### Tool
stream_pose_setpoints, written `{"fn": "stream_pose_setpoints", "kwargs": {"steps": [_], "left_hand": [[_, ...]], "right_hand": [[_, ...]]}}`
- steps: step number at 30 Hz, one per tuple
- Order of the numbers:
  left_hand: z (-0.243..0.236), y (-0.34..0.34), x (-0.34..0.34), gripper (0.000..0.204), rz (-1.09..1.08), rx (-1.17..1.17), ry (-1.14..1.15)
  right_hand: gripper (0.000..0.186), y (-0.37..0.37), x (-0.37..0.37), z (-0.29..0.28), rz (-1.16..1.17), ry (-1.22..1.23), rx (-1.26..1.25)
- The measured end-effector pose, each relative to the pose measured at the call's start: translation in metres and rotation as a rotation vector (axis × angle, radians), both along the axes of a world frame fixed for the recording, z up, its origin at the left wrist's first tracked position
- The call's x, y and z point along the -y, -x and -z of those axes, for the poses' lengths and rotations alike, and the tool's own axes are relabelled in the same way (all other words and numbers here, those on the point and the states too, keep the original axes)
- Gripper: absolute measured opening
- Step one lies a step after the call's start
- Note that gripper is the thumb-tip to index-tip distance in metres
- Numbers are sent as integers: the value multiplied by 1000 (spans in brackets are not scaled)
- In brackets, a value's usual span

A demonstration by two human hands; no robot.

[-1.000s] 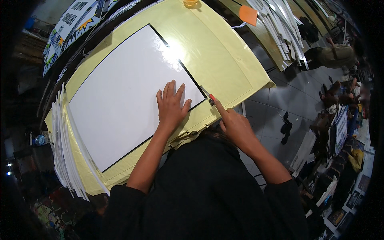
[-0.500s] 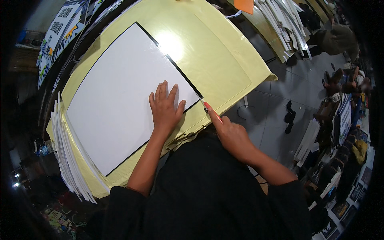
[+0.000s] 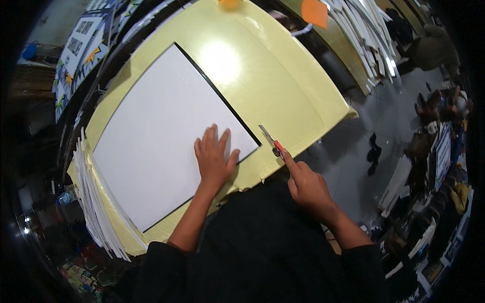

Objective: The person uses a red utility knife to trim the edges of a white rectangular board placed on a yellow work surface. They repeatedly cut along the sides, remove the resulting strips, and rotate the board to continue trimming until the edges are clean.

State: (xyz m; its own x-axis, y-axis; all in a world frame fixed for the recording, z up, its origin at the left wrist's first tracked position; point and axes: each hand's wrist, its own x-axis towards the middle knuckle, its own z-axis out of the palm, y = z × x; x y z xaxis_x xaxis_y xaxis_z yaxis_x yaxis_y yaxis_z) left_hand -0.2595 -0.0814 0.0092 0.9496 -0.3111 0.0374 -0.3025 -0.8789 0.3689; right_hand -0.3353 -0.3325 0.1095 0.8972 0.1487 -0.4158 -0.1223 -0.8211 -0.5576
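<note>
A large white sheet (image 3: 156, 131) with dark borders along two edges lies on the yellow-covered table (image 3: 283, 81). My left hand (image 3: 214, 156) rests flat on it near its right corner, fingers spread. In my right hand (image 3: 308, 184) is a utility knife (image 3: 277, 145) with a red handle and a dark round knob. Its blade is out and points away from me, just right of the sheet's corner and apart from it. My fingers wrap the handle, with the index finger stretched along it.
Long white strips (image 3: 96, 202) are stacked at the table's left edge. More pale strips (image 3: 361, 40) lie on another surface at the far right, near an orange piece (image 3: 314, 12). A dark scrap (image 3: 373, 154) lies on the grey tiled floor. Printed boards (image 3: 81, 50) stand at the far left.
The knife has come away from the sheet's corner and moved to the right with my right hand. My left hand stays on the sheet. The whole view has shifted slightly.
</note>
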Motion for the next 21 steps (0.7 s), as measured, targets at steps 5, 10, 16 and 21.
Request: {"fn": "stream_pose_setpoints", "kwargs": {"steps": [5, 10, 16, 21], "left_hand": [[-27, -32, -9, 58, -31, -60, 146], [-35, -148, -36, 58, -127, 212, 134], [4, -264, -80, 58, -200, 154, -40], [11, -270, -74, 57, -197, 109, -73]], "right_hand": [[66, -85, -18, 21, 36, -16, 188], [64, -209, -63, 28, -67, -23, 340], [63, -313, -132, 57, -176, -25, 424], [63, -331, -141, 69, -165, -39, 427]]}}
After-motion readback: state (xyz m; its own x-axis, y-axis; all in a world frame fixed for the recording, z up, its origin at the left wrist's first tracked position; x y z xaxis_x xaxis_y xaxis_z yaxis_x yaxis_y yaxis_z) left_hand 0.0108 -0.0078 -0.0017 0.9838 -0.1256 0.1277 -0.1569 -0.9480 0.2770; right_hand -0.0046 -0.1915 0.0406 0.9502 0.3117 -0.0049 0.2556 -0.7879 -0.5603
